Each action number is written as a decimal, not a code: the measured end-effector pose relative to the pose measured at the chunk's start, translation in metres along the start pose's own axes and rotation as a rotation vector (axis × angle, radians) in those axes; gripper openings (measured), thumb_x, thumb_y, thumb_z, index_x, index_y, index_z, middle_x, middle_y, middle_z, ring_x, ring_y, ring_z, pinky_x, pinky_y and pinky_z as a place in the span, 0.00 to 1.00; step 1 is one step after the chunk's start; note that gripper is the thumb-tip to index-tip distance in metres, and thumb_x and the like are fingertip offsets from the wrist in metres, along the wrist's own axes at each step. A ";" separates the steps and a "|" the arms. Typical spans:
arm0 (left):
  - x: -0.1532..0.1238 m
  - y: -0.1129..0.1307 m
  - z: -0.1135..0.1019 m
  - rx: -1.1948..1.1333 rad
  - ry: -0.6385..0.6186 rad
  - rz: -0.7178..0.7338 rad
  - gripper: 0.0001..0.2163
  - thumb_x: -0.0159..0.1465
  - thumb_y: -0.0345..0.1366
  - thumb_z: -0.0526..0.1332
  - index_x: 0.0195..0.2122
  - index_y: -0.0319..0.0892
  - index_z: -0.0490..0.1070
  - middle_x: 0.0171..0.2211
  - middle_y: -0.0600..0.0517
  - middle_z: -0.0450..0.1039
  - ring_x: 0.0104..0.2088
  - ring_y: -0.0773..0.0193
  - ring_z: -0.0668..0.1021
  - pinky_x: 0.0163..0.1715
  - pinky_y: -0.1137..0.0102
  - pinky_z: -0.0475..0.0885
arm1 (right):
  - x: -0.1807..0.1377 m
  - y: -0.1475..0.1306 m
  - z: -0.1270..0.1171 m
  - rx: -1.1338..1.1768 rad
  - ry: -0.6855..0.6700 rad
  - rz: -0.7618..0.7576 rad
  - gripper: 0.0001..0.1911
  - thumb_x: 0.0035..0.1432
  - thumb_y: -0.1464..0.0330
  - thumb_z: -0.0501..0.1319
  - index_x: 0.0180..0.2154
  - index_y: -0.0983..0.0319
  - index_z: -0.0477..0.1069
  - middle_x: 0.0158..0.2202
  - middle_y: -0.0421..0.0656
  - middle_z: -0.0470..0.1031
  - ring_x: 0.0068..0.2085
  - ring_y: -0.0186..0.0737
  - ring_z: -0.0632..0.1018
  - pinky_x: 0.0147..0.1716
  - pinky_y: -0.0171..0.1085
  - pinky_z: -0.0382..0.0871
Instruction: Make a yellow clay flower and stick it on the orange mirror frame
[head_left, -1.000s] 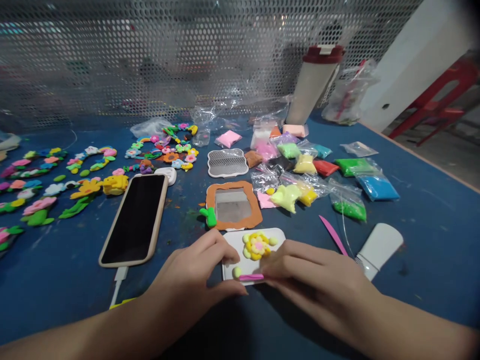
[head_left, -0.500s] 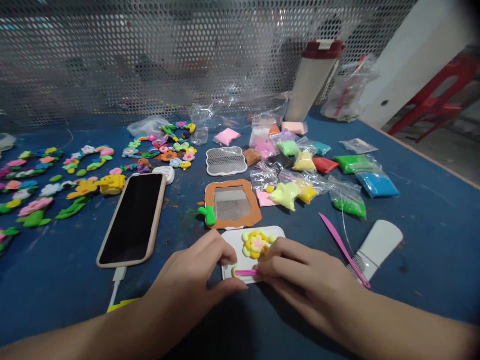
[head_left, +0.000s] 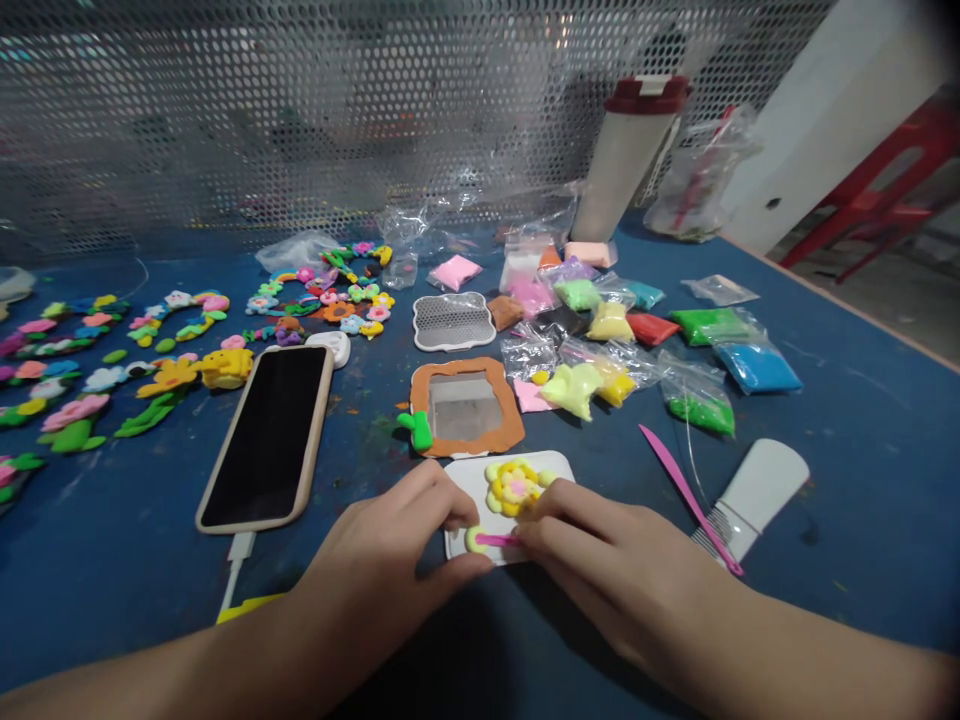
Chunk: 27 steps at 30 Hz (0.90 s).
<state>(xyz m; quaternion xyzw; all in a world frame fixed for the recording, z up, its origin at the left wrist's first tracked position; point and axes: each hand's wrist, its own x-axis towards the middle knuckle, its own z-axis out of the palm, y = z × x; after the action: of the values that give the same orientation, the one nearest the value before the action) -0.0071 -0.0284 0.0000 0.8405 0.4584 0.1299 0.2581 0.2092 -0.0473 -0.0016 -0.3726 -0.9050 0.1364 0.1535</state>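
Observation:
A white rounded panel (head_left: 466, 480) lies on the blue table, against the lower edge of a mirror framed in orange clay (head_left: 510, 420) with a green clay piece (head_left: 420, 430). On the panel is a yellow clay flower (head_left: 515, 487) with a pink centre. Near its front left corner sits a small pale yellow clay piece (head_left: 472, 538). My right hand (head_left: 600, 545) pinches a thin pink modelling tool (head_left: 496, 540), its tip resting on that piece. My left hand (head_left: 409, 535) grips the panel's left corner, thumb in front and fingers curled beside the clay.
A phone (head_left: 270, 440) with a cable lies left, near several clay decorations (head_left: 187, 375). Bags of coloured clay (head_left: 577, 320) and a small mirror (head_left: 454, 322) are behind. At right lie a pink clay knife (head_left: 682, 490) and a white comb (head_left: 765, 485). A tumbler (head_left: 630, 160) stands at the back.
The pink tool's tip has shifted slightly on the pale yellow clay piece. Both hands stay almost in place, and the view has moved very little.

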 end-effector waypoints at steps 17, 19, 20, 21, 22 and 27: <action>-0.002 -0.001 0.000 0.047 -0.012 -0.040 0.10 0.57 0.34 0.62 0.39 0.47 0.65 0.33 0.56 0.68 0.27 0.66 0.72 0.26 0.72 0.65 | -0.032 0.032 -0.036 -0.082 0.177 0.312 0.14 0.63 0.63 0.50 0.30 0.60 0.69 0.29 0.45 0.70 0.26 0.38 0.72 0.21 0.35 0.67; -0.001 0.000 -0.001 0.039 -0.024 -0.044 0.09 0.58 0.34 0.62 0.39 0.47 0.64 0.34 0.56 0.69 0.31 0.64 0.74 0.29 0.71 0.66 | -0.037 0.039 -0.036 -0.119 0.139 0.343 0.15 0.62 0.61 0.50 0.32 0.61 0.70 0.31 0.47 0.70 0.29 0.42 0.73 0.23 0.38 0.68; -0.001 0.001 -0.001 0.031 -0.022 -0.040 0.09 0.58 0.34 0.62 0.39 0.47 0.64 0.35 0.55 0.70 0.33 0.64 0.74 0.30 0.71 0.66 | -0.037 0.040 -0.036 -0.128 0.129 0.348 0.14 0.62 0.62 0.51 0.33 0.61 0.70 0.33 0.48 0.70 0.31 0.44 0.73 0.26 0.40 0.69; -0.001 0.001 -0.001 0.023 -0.018 -0.032 0.09 0.58 0.33 0.61 0.39 0.47 0.63 0.36 0.55 0.70 0.34 0.63 0.75 0.31 0.71 0.66 | -0.034 0.040 -0.035 -0.132 0.130 0.347 0.12 0.61 0.63 0.52 0.35 0.61 0.70 0.35 0.49 0.70 0.34 0.45 0.73 0.28 0.42 0.70; -0.002 0.002 -0.001 0.020 -0.010 -0.024 0.09 0.58 0.33 0.61 0.39 0.46 0.63 0.36 0.55 0.70 0.34 0.64 0.75 0.31 0.71 0.66 | -0.030 0.038 -0.035 -0.124 0.134 0.334 0.11 0.61 0.64 0.52 0.37 0.61 0.70 0.36 0.49 0.70 0.36 0.46 0.73 0.31 0.44 0.71; -0.003 0.002 0.001 0.048 0.037 -0.002 0.09 0.57 0.33 0.62 0.35 0.45 0.61 0.31 0.57 0.66 0.27 0.67 0.70 0.25 0.73 0.62 | 0.009 0.023 -0.032 0.065 0.061 0.129 0.12 0.60 0.70 0.54 0.46 0.61 0.67 0.46 0.49 0.70 0.47 0.44 0.71 0.44 0.44 0.69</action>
<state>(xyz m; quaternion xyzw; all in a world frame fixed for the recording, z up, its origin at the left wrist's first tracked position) -0.0068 -0.0320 0.0004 0.8434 0.4669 0.1343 0.2293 0.2297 -0.0204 0.0213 -0.4288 -0.8693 0.1638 0.1837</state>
